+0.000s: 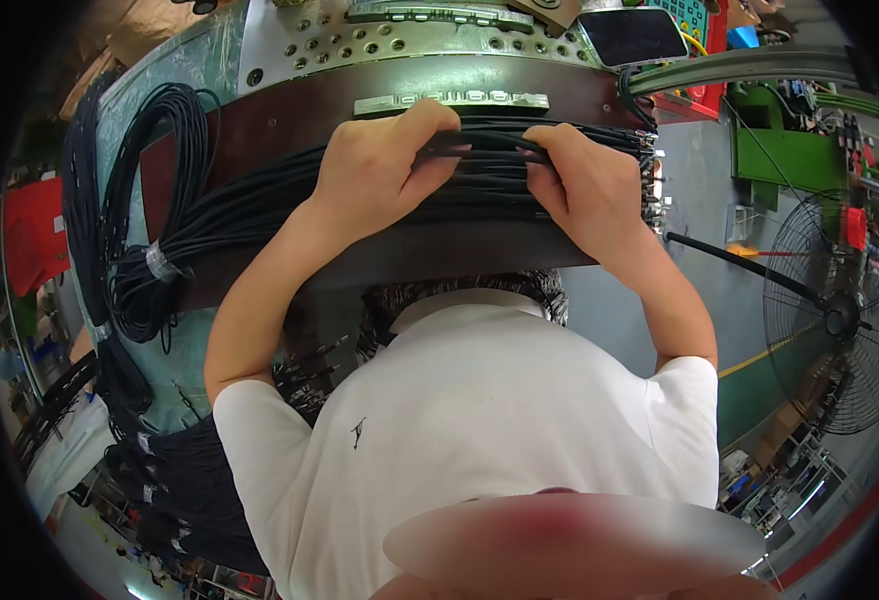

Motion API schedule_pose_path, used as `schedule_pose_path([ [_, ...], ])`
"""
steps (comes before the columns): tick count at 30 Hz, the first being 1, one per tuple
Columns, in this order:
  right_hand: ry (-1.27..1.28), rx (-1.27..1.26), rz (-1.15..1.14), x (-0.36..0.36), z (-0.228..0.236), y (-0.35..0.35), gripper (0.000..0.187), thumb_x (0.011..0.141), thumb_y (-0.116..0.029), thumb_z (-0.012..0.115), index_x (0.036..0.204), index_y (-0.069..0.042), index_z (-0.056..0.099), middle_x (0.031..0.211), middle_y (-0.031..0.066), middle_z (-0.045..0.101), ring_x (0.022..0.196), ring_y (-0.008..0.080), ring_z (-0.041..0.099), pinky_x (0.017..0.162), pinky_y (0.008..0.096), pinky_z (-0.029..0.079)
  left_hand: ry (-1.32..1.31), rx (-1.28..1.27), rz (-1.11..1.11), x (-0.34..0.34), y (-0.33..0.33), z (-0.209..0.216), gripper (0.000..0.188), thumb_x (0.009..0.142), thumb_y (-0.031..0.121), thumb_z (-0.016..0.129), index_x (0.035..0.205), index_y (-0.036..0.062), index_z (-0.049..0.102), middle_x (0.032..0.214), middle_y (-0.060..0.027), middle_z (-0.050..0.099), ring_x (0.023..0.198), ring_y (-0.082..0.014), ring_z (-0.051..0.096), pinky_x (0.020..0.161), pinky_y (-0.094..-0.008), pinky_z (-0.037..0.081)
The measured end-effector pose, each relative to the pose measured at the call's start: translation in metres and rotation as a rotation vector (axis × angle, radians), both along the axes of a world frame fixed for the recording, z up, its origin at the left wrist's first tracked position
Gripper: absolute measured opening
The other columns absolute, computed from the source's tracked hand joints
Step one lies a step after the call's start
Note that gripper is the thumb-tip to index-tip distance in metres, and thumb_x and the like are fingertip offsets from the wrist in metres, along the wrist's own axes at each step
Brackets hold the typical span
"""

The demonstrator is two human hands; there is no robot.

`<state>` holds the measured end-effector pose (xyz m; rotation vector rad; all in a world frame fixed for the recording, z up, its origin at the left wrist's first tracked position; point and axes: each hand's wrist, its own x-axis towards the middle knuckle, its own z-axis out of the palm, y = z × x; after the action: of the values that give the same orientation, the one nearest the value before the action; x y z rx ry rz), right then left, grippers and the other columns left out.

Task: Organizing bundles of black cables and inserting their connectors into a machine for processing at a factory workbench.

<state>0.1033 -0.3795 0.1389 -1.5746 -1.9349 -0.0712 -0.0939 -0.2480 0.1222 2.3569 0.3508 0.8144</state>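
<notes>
A long bundle of black cables [490,185] runs left to right across a dark brown board [390,248]. My left hand [380,165] is closed round some upper strands, thumb below and index finger above. To its right, my right hand [592,185] pinches the same strands between thumb and fingers. The stretch of cable between my hands is slightly blurred. Silver connector ends [657,185] line up at the board's right edge, beside my right hand. Just beyond my hands lies a notched metal strip [450,101]. My other fingertips are hidden.
Coiled black cables [160,260], bound with a clear tie, hang at the left. A perforated metal plate [335,45] and a phone [635,38] lie at the back. On the right stand a large black fan [840,315] and green machinery [785,150].
</notes>
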Motion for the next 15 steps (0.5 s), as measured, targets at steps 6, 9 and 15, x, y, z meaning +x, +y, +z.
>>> schedule_pose_path([
  [6, -0.541, -0.160, -0.004, 0.000, 0.054, 0.004, 0.026, 0.081, -0.032, 0.069, 0.084, -0.013, 0.052, 0.067, 0.0010, 0.045, 0.056, 0.0167, 0.054, 0.047, 0.0310, 0.040, 0.069, 0.076, 0.037, 0.005, -0.003, -0.012, 0.022, 0.079, 0.018, 0.071, 0.094, 0.0104, 0.056, 0.072, -0.0061, 0.062, 0.063, -0.0263, 0.063, 0.052, -0.0369, 0.049],
  [9, -0.708, -0.284, -0.046, -0.004, 0.062, -0.009, 0.023, 0.079, -0.021, 0.070, 0.096, -0.013, 0.057, 0.079, 0.0003, 0.051, 0.069, 0.0151, 0.056, 0.055, 0.0307, 0.044, 0.133, 0.096, 0.020, 0.005, -0.004, -0.013, 0.028, 0.074, 0.014, 0.073, 0.097, 0.0104, 0.057, 0.083, -0.0052, 0.064, 0.071, -0.0258, 0.064, 0.060, -0.0352, 0.050],
  [15, -0.407, -0.302, -0.070, 0.014, 0.017, -0.016, 0.034, 0.072, -0.013, 0.072, 0.103, -0.010, 0.059, 0.091, 0.0039, 0.056, 0.080, 0.0204, 0.058, 0.069, 0.0344, 0.047, 0.536, -0.023, -0.063, 0.030, -0.013, 0.000, 0.029, 0.082, 0.031, 0.069, 0.094, 0.0064, 0.061, 0.076, -0.0108, 0.067, 0.072, -0.0307, 0.065, 0.063, -0.0416, 0.051],
])
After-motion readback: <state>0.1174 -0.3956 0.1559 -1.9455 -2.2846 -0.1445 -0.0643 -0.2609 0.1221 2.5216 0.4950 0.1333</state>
